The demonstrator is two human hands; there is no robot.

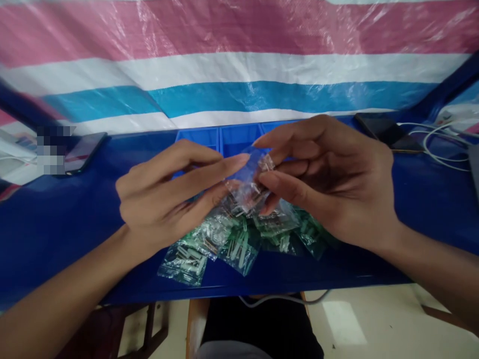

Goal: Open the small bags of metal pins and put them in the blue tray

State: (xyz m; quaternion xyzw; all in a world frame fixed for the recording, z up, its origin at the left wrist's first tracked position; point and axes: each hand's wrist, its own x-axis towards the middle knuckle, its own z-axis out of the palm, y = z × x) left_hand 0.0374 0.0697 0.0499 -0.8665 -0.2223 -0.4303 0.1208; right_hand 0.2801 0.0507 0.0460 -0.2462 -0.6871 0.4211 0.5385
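Plastic is glinting between my hands: I am holding a clear bag [245, 197] up on my side of the blue tray [220, 142]. My right hand [348, 194] is clamping its right edge between thumb and curled fingers; my left hand [164, 192] is spreading finger and thumb at the opposite edge, and I cannot tell whether that grip is pinching the film. To my judgement, the slick bag risks sliding loose if my right thumb is pressing too lightly, or tearing if both hands are pulling apart too hard. Below it, packets [187, 267] are lying heaped on the table [56, 244], also on my side of the tray, their crinkled, shiny skins showing greenish over thin rods [211, 245] and pale, stubby pieces [244, 251]. Straight walls are dividing the smooth tray.
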